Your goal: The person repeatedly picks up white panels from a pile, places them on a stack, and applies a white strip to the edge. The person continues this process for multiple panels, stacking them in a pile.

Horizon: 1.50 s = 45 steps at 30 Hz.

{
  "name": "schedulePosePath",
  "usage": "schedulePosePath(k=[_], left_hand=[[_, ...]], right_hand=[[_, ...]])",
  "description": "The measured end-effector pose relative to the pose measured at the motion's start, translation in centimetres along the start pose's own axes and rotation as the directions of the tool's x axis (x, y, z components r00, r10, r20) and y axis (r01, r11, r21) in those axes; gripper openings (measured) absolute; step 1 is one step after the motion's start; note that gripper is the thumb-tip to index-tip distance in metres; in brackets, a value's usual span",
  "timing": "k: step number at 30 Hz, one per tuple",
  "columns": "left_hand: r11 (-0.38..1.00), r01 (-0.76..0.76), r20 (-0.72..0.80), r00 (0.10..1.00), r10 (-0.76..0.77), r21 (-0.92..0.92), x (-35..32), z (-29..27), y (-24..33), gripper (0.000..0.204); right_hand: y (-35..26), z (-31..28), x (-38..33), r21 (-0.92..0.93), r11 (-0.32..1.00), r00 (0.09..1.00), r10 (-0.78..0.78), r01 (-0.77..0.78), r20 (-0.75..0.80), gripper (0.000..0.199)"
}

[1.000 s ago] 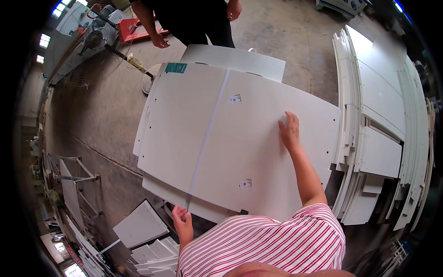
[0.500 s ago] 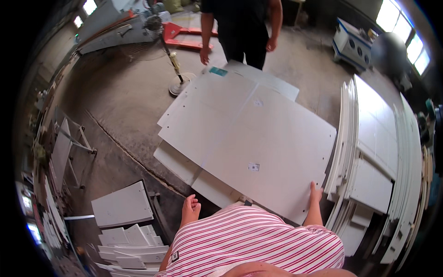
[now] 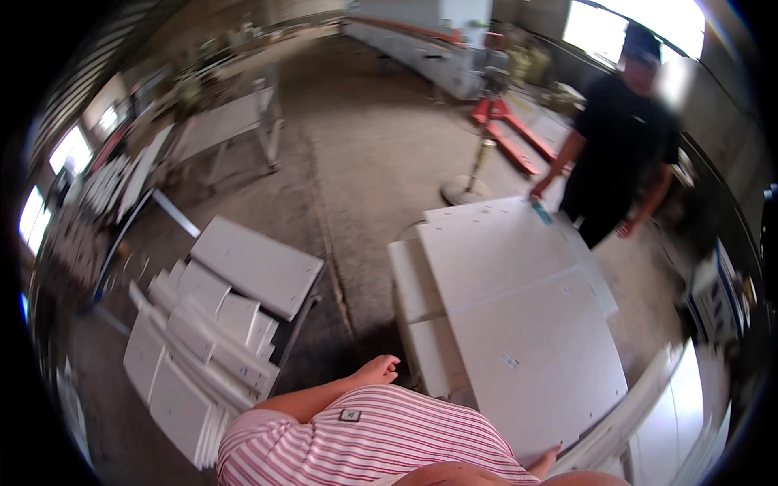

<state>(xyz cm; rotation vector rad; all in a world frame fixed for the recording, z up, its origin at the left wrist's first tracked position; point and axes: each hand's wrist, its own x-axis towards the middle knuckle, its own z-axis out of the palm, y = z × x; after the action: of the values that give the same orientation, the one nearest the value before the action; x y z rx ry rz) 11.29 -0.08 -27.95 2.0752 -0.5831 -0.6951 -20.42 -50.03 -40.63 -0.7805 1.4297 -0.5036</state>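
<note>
Got a big flat white panel (image 3: 527,324) right up front, smooth and roughly rectangular, lying on paler lower boards (image 3: 438,352) poking out on its left. Off left, a messy stack of white boards (image 3: 215,344), long strips mixed with rectangles. Across the panel, a co-worker in black (image 3: 620,138), one hand at the far corner. Down front, a red-and-white striped shirt (image 3: 381,429). Further back, a red pallet jack (image 3: 509,148), two long forks, near a round stand base (image 3: 466,190). Left hand (image 3: 378,370) just beside the lower boards, fingers loosely half-curled, empty. Right hand (image 3: 545,463) at the panel's near edge, mostly hidden; can't tell the finger spread. Tiniest: one squarish printed sticker (image 3: 510,361) on the panel.
</note>
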Motion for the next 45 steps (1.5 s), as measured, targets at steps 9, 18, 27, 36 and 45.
schedulePosePath(k=[9, 18, 27, 36, 45], left_hand=[[0.993, 0.112, 0.061, 0.991, -0.115, 0.047, -3.7, -1.8, -0.5, 0.039], [0.984, 0.17, 0.056, 0.983, -0.173, 0.052, -3.0, -1.7, -1.8, 0.039], [0.996, 0.095, -0.045, 0.995, -0.094, 0.004, -0.7, 0.1, -2.8, 0.036], [0.951, 0.3, 0.005, 0.954, -0.301, -0.079, -1.2, 0.4, -4.2, 0.039], [0.444, 0.536, 0.232, 0.786, -0.573, -0.718, 3.0, 1.2, -8.2, 0.044]], right_hand=[[1.4, 8.8, -0.6, -0.085, 0.996, 0.996, 0.044, -0.038, 0.072, 0.089], [2.6, 8.3, -0.5, -0.079, 0.994, 0.997, 0.073, -0.07, 0.034, 0.088], [2.9, -5.5, 0.5, -0.054, 0.994, 0.993, 0.087, -0.092, -0.081, 0.087], [1.7, -6.9, 2.0, -0.104, 0.983, 0.984, 0.139, -0.15, -0.107, 0.078], [-0.8, 2.3, -2.2, -0.066, 0.986, 0.982, 0.161, -0.155, 0.096, 0.055]])
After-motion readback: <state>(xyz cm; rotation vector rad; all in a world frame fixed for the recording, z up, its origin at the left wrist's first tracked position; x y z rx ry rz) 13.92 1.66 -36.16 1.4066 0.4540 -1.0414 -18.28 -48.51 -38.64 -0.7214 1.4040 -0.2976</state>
